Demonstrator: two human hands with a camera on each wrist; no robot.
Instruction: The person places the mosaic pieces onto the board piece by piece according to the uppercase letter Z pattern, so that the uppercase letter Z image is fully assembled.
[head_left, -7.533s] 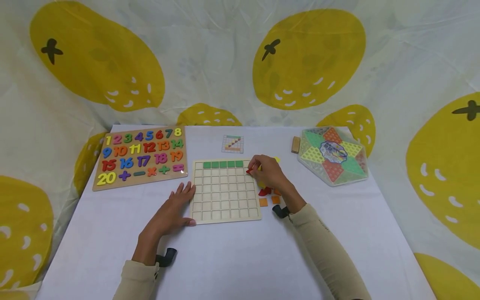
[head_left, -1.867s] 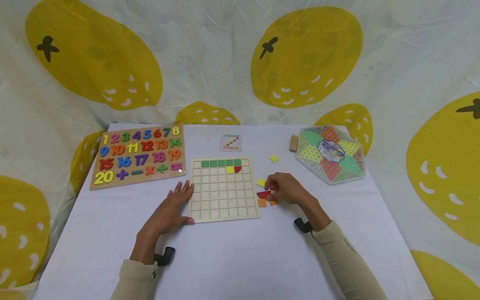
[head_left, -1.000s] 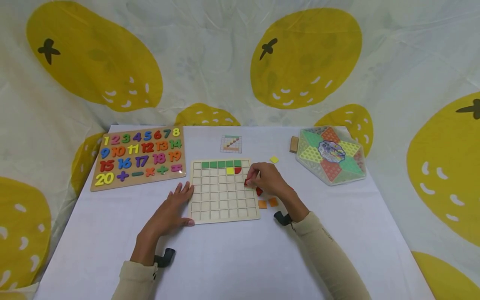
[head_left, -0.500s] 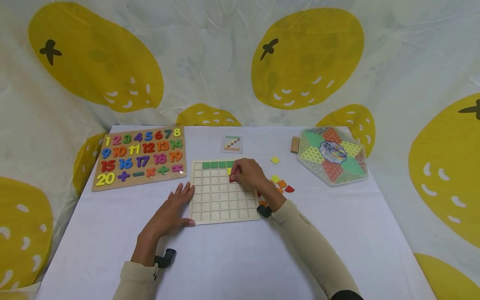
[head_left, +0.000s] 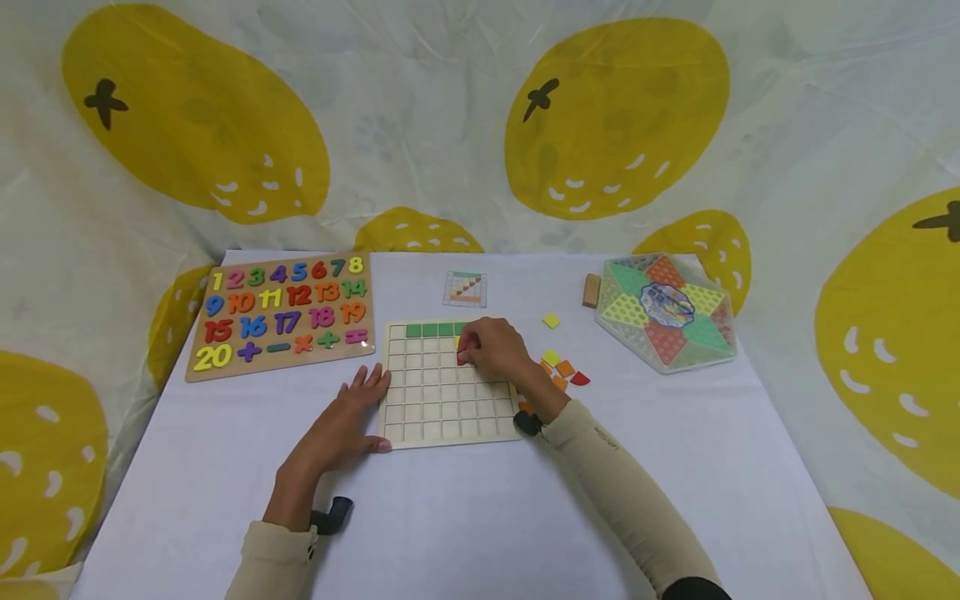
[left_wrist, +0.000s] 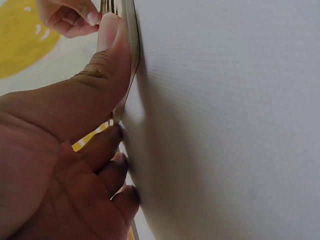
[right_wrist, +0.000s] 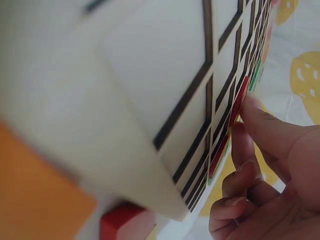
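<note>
A wooden grid board (head_left: 431, 408) lies on the table, with green square tiles (head_left: 431, 331) in its top row. In the head view my left hand (head_left: 337, 429) rests at the board's left edge, fingers spread and thumb at the near corner. The left wrist view shows its thumb (left_wrist: 111, 45) along the rim. My right hand (head_left: 495, 348) reaches over the board and pinches a red curved-edge tile (head_left: 461, 359) at the second row or just below. In the right wrist view, thumb and fingertip meet at this red tile (right_wrist: 238, 104). A yellow tile is mostly covered by the fingers.
Right of the board lie loose orange tiles (head_left: 566, 367), yellow tiles (head_left: 551, 321) and a red tile (head_left: 580, 378). A pattern card (head_left: 465, 288) sits behind it. Farther out are a number board (head_left: 281, 317), a wooden block (head_left: 591, 290) and a hexagonal game box (head_left: 666, 313).
A yellow and a red tile were added under the green row. My right hand then took another red tile from the loose pieces and moved left over the board. The left hand stayed put.
</note>
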